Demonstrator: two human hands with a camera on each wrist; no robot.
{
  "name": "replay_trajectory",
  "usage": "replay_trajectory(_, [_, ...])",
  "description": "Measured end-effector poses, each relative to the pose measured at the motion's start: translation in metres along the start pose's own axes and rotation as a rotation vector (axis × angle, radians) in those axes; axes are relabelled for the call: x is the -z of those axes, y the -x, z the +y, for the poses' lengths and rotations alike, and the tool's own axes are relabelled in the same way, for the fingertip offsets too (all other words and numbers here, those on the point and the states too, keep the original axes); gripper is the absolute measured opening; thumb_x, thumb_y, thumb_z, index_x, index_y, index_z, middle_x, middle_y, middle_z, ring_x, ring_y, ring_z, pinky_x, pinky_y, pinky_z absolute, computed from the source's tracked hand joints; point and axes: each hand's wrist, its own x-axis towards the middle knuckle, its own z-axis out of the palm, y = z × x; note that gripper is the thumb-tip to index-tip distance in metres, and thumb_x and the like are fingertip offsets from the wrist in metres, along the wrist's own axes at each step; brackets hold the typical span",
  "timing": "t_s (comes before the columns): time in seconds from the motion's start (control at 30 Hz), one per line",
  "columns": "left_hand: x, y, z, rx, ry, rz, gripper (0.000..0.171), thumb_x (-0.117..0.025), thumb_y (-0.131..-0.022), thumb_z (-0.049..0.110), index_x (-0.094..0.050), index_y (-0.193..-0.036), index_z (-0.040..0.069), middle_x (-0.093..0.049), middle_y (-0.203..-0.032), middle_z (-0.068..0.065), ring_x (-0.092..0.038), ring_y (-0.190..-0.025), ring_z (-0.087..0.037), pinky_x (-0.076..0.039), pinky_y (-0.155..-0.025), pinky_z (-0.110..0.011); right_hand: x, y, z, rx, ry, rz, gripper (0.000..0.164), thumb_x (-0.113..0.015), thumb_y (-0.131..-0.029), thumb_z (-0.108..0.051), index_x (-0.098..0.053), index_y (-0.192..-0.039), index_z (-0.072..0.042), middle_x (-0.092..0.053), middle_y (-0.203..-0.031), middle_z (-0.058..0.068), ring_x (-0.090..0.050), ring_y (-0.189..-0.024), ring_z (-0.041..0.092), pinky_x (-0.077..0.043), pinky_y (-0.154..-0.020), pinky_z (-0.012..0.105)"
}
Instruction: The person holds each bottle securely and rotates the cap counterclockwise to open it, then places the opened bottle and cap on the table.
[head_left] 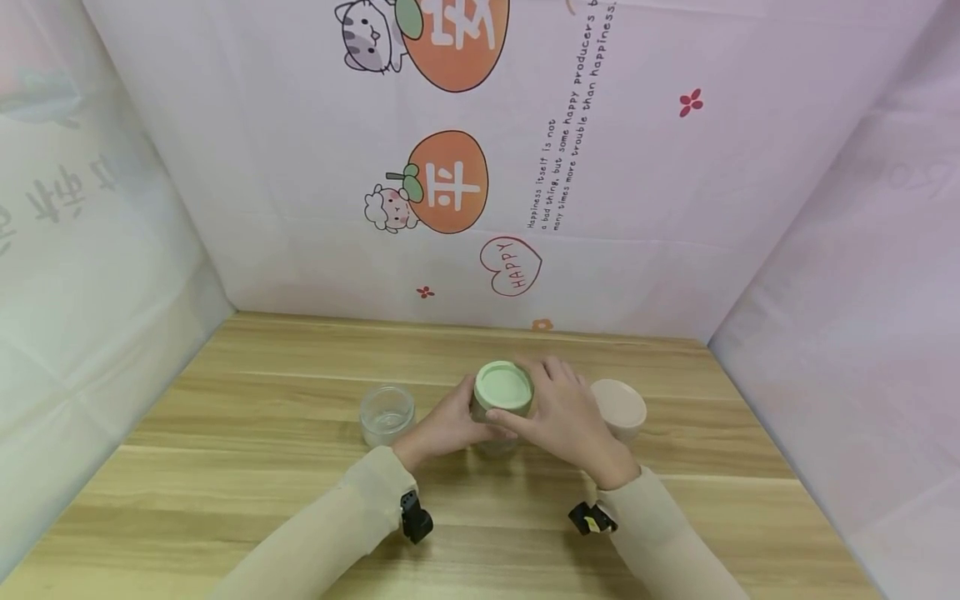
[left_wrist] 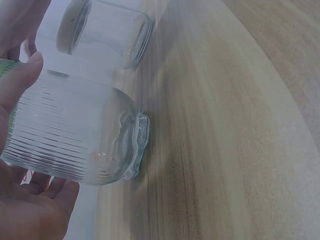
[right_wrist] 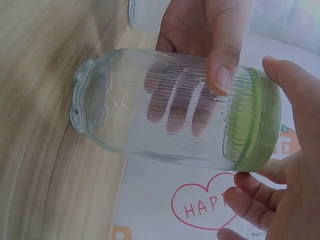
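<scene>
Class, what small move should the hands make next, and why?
Probably a gentle twist of the green lid by the right hand, direction unclear: thumb and fingers span the lid's rim, while the left hand holds the glass jar just below it.

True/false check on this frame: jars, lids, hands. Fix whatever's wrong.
1. The left hand holds the ribbed glass jar by its body. True.
2. The right hand has its fingers on the green lid. True.
3. The green lid is off the ribbed glass jar. False: it sits on top of it.
4. An uncovered glass jar stands to the left of the held one. True.
5. The pale-lidded jar stands at the person's far left. False: it stands on the right, beside the right hand.
</scene>
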Motion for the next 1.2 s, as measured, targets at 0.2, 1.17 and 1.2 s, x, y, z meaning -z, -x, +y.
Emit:
replay_trajectory(0.2, [0.0,0.0,0.003,-0.018,0.022,-0.007,0.084,-0.084,-0.084,0.026,-0.033,-0.149,0.013,-0.044,-0.144,-0.008,-0.043,-0.133,-0.025,-0.034,-0.111,-0.05,0.001,0.0,0.0,0.017,-0.032,-0.003,0.086,-0.071,-0.08,-0.069,-0.056,-0.139,-0.007,-0.058,-0.118,0.011,-0.054,-0.106,0.028,-0.047,-0.083,0.048])
replay_trajectory(1.17, [-0.001,-0.001,0.003,0.017,-0.004,0.008,0.097,-0.087,-0.08,0.033,-0.028,-0.154,0.014,-0.049,-0.142,-0.001,-0.046,-0.133,-0.02,-0.031,-0.113,-0.048,0.003,-0.011,0.015,0.016,-0.576,-0.314,0.074,-0.051,-0.091,-0.011,-0.028,-0.159,-0.03,-0.022,-0.164,-0.002,-0.02,-0.148,0.025,-0.022,-0.112,0.065])
replay_trajectory(1.2, [-0.001,-0.001,0.003,0.02,-0.003,0.007,0.097,-0.087,-0.08,0.033,-0.028,-0.154,0.014,-0.048,-0.143,-0.002,-0.045,-0.133,-0.02,-0.031,-0.113,-0.048,0.003,-0.012,0.015,0.024,-0.58,-0.316,0.073,-0.05,-0.092,-0.01,-0.028,-0.159,-0.029,-0.021,-0.164,-0.002,-0.019,-0.148,0.026,-0.021,-0.113,0.064])
